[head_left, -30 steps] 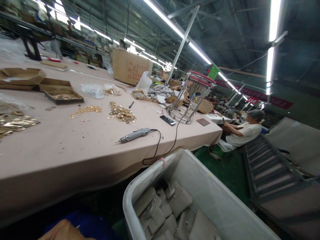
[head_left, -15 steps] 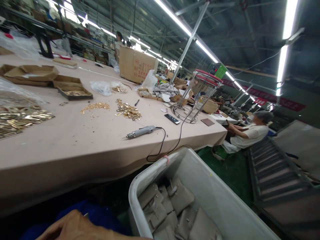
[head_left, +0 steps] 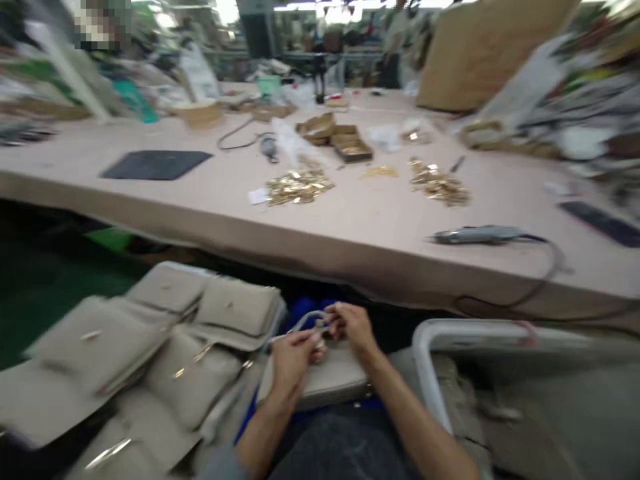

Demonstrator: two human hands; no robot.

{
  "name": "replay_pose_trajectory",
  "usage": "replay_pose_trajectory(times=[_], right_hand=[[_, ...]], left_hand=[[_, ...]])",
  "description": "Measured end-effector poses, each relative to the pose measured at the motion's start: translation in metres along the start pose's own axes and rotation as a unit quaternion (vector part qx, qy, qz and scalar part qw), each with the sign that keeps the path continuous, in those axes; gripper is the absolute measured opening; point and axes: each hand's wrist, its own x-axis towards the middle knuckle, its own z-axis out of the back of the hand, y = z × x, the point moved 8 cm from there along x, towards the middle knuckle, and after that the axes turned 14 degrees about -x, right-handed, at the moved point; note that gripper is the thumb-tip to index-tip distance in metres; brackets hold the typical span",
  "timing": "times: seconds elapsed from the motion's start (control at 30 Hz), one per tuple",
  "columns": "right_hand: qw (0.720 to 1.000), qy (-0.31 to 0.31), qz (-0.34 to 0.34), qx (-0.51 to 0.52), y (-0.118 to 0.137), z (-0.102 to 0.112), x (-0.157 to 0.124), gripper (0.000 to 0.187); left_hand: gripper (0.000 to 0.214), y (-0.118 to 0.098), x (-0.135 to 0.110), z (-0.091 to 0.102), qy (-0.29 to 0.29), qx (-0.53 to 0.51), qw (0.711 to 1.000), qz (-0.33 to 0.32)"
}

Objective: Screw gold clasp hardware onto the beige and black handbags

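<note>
A beige handbag [head_left: 337,377] lies across my lap, over blue cloth. Its thin curved handle [head_left: 309,316] rises between my hands. My left hand [head_left: 291,359] is closed in a pinch on the near end of this handle. From the other side, my right hand [head_left: 353,327] also pinches the handle, close to the left fingertips. Motion blur hides the small part between the fingers. To my left, several beige bags [head_left: 197,370] with gold-coloured fittings lie heaped.
A grey-white bin [head_left: 425,360] with beige pieces inside stands at my right. On the cloth-covered table [head_left: 350,227] are an electric screwdriver [head_left: 477,235], gold metal parts [head_left: 300,185], a phone [head_left: 603,222], a dark mat [head_left: 157,165] and small cardboard boxes [head_left: 351,143].
My view has swung left and down from the bin side. Both hands and the handbag on my lap now show; before, only part of one hand was visible at the bottom edge.
</note>
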Motion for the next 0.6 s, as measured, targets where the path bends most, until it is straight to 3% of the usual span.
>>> replay_pose_trajectory(times=[0.07, 0.13, 0.27, 0.43, 0.6], right_hand=[[0.993, -0.057, -0.051, 0.092, -0.036, 0.000, 0.013, 0.062], [0.988, -0.044, -0.067, 0.130, -0.057, -0.007, 0.018, 0.055], [0.993, -0.033, -0.051, 0.099, -0.057, -0.003, 0.010, 0.047], [0.997, 0.027, -0.015, -0.069, -0.042, -0.012, 0.008, 0.044], [0.993, 0.076, 0.022, -0.090, -0.030, -0.021, 0.006, 0.040]], left_hand=[[0.046, -0.011, 0.005, 0.038, -0.013, -0.011, 1.000, 0.007], [0.050, -0.010, 0.009, 0.050, -0.013, -0.031, 0.999, 0.011], [0.049, 0.002, 0.011, 0.043, -0.019, -0.045, 0.999, 0.020], [0.048, 0.001, 0.011, 0.040, -0.002, -0.053, 0.998, 0.021], [0.046, 0.002, 0.014, 0.045, -0.013, -0.050, 0.998, 0.021]])
